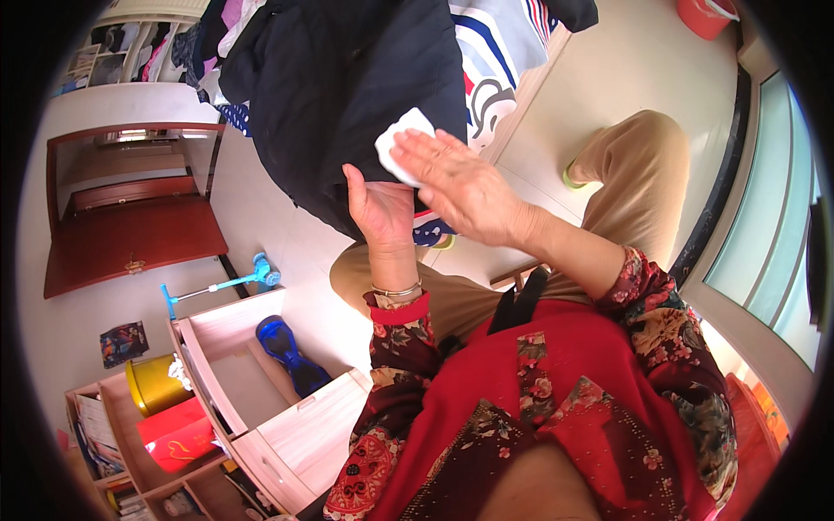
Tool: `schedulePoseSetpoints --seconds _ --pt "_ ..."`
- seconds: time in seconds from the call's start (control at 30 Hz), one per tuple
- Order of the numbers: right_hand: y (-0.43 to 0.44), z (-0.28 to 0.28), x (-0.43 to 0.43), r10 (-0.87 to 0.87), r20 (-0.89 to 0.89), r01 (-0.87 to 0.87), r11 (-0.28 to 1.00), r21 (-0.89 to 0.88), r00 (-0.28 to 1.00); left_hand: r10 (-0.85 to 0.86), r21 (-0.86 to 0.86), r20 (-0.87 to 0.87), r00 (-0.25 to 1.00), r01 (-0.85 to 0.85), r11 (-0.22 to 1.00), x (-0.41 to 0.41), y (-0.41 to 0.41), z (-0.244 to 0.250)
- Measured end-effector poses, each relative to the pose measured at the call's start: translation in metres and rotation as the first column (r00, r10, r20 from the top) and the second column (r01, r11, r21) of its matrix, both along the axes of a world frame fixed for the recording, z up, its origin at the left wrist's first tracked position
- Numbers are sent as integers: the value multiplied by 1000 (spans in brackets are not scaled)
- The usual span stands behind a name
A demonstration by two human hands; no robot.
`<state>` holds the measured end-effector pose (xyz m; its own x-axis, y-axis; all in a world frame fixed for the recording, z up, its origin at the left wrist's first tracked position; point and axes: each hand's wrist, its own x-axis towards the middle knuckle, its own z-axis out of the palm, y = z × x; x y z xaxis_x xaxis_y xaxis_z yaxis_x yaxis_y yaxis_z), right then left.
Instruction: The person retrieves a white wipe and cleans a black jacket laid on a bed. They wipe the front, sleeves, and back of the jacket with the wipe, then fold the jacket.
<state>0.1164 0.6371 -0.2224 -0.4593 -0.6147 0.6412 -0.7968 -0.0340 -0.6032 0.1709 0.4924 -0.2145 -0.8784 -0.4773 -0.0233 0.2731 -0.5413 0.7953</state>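
A dark navy padded garment point(313, 98) lies draped before me, over patterned bedding. My right hand point(462, 185) is laid flat on a folded white cloth or tissue point(405, 133), fingers together, holding it against the dark fabric. Just to the left is my left hand point(388, 211), palm up with the thumb raised and apart. Its fingers disappear under the garment's edge, so their pose is hidden. A metal bracelet point(397, 290) circles the left wrist.
Bedding with a cartoon print point(495, 98) hangs at a bed's edge. Left are an open drawer point(241, 391), a blue hoverboard point(290, 355), a blue toy scooter point(225, 283) and a red-brown cabinet flap point(137, 244). A red bucket point(705, 18) stands upper right, near a sliding glass door point(749, 208).
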Motion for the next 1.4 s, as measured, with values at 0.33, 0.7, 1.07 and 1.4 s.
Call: schedulePoseSetpoints --seconds 0.33,0.7,1.07,1.4 --pt "-11 -9 12 24 -118 -5 987 161 993 -64 102 -27 998 67 993 10 18 -23" --pt "-23 -8 17 168 -181 -120 961 249 969 -423 195 -687 591 711 676 0 -31 -45" --pt "-25 -2 28 189 -139 -157 964 213 972 -393 215 -688 611 688 693 5 -43 -70" --pt "-26 -5 18 156 -167 -113 964 240 974 -308 379 -577 757 582 719 8 -32 -51"
